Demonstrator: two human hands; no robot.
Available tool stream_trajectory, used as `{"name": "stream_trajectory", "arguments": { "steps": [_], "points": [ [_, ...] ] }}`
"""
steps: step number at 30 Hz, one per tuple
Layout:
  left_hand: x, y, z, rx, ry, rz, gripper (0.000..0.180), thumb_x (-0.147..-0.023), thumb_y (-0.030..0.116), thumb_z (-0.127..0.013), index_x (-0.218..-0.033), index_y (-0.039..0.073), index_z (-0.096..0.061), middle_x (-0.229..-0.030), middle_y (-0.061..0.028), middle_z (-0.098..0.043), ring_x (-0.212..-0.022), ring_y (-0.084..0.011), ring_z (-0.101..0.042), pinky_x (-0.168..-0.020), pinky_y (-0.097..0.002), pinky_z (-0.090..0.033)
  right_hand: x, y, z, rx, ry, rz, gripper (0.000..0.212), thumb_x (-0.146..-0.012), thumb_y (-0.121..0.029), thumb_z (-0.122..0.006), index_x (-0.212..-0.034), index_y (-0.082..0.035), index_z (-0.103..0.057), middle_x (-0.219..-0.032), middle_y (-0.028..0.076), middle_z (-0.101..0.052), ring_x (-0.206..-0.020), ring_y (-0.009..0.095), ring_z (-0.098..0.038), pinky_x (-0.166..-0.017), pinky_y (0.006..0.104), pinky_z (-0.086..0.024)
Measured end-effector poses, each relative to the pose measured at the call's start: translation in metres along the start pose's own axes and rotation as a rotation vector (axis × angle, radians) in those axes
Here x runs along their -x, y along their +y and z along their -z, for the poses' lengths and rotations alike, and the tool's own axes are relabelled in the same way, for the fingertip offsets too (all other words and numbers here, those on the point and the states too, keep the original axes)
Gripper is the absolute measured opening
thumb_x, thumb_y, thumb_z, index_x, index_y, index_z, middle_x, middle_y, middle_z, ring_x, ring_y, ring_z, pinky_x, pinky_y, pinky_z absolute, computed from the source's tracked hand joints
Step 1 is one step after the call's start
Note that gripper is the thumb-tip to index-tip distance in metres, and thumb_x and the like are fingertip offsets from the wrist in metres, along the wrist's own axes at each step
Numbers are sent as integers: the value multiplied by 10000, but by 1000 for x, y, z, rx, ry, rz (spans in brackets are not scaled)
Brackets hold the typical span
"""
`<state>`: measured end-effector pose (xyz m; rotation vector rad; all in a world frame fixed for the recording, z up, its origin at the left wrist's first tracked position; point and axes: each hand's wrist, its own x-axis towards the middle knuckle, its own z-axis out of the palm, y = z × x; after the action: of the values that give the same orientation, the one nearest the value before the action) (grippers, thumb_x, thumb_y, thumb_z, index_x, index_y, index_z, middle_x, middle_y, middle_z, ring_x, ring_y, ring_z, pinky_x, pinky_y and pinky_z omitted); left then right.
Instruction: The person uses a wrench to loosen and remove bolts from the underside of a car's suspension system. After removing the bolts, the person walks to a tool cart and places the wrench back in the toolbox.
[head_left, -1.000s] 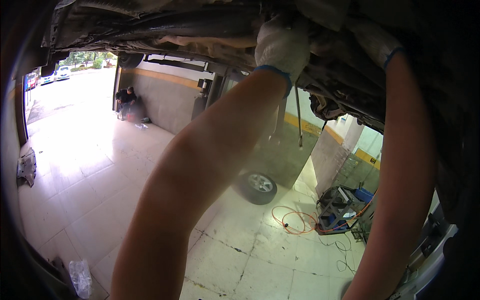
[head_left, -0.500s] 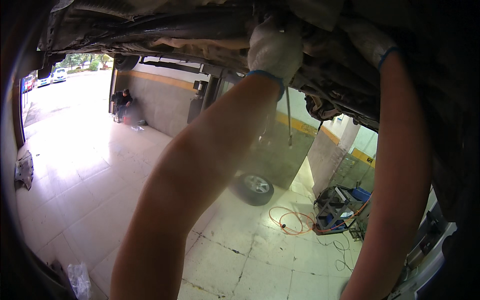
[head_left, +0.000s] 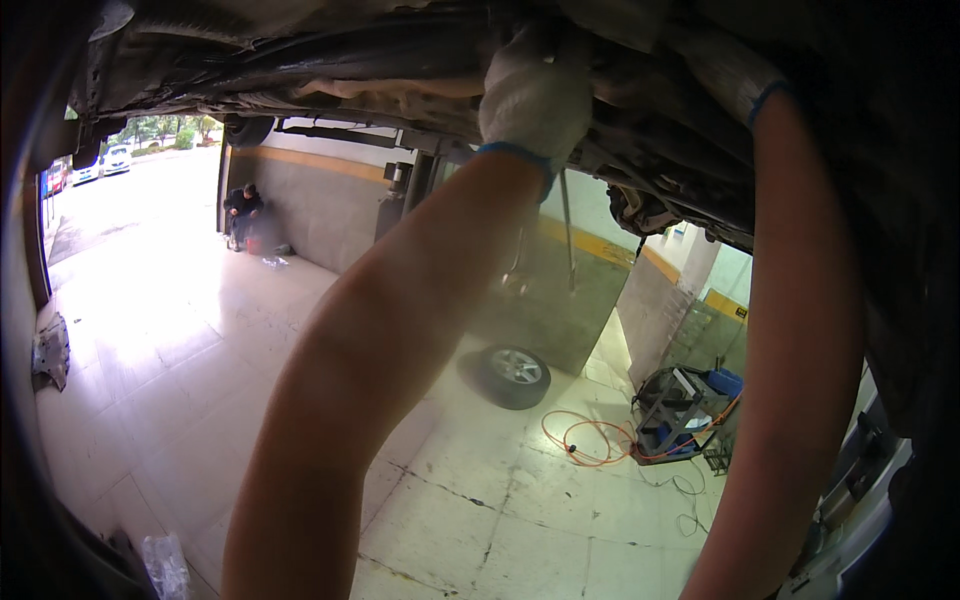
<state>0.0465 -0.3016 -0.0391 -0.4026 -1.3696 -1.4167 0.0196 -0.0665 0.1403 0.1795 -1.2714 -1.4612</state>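
Observation:
Both arms reach up to the dark underside of a raised car (head_left: 390, 75). My left hand (head_left: 537, 105), in a white knit glove with a blue cuff, is closed up against the underbody; what its fingers hold is hidden. Just below and behind its wrist hangs a thin metal rod (head_left: 568, 235) with a thicker lower end; whether the hand touches it I cannot tell. My right hand (head_left: 728, 75), gloved the same way, reaches farther right into shadow among the car parts. Its fingers are hidden there.
A loose wheel (head_left: 516, 377) lies on the tiled floor, near a coiled orange hose (head_left: 585, 440) and a dark tool cart (head_left: 680, 410). A person (head_left: 243, 215) sits by the far wall, beside the wide doorway. Clear plastic (head_left: 165, 565) lies at lower left.
My left hand has shifted slightly left and up in the view, and the right hand slightly left. Both stay at the underbody.

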Motion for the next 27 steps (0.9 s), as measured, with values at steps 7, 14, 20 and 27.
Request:
{"name": "stream_trajectory", "arguments": {
  "steps": [7,14,20,27],
  "points": [
    [-27,-11,0,-1216,72,-744,320,-944,150,-569,-1216,112,-734,-1282,-97,-703,-1226,-249,-630,-987,-399,-502,4,-10,57,-733,200,-230,409,-1033,-175,-384,-1378,-142,-601,-1339,127,-654,-1232,299,-617,-1094,410,-444],
    [-6,19,-3,-175,51,-167,336,-948,141,-568,-1253,77,-694,-1233,-129,-718,-1123,-270,-679,-965,-390,-512,6,3,69,-671,-126,-203,398,-1023,-185,-403,-1352,-162,-627,-1311,120,-671,-1235,311,-614,-1076,425,-461],
    [-27,-9,4,-815,212,-779,348,-917,124,-584,-1244,88,-697,-1198,-149,-721,-1096,-286,-685,-913,-389,-534,8,-1,69,-658,91,-131,404,-1022,-156,-385,-1351,-154,-620,-1348,128,-653,-1247,318,-607,-1079,429,-460],
    [-29,-7,-10,-1039,105,-678,342,-876,127,-604,-1196,70,-712,-1188,-141,-725,-1121,-302,-676,-933,-393,-530,3,-1,59,-776,69,-131,421,-1030,-136,-348,-1347,-156,-624,-1360,129,-648,-1268,314,-600,-1084,426,-456]
  ]
}}
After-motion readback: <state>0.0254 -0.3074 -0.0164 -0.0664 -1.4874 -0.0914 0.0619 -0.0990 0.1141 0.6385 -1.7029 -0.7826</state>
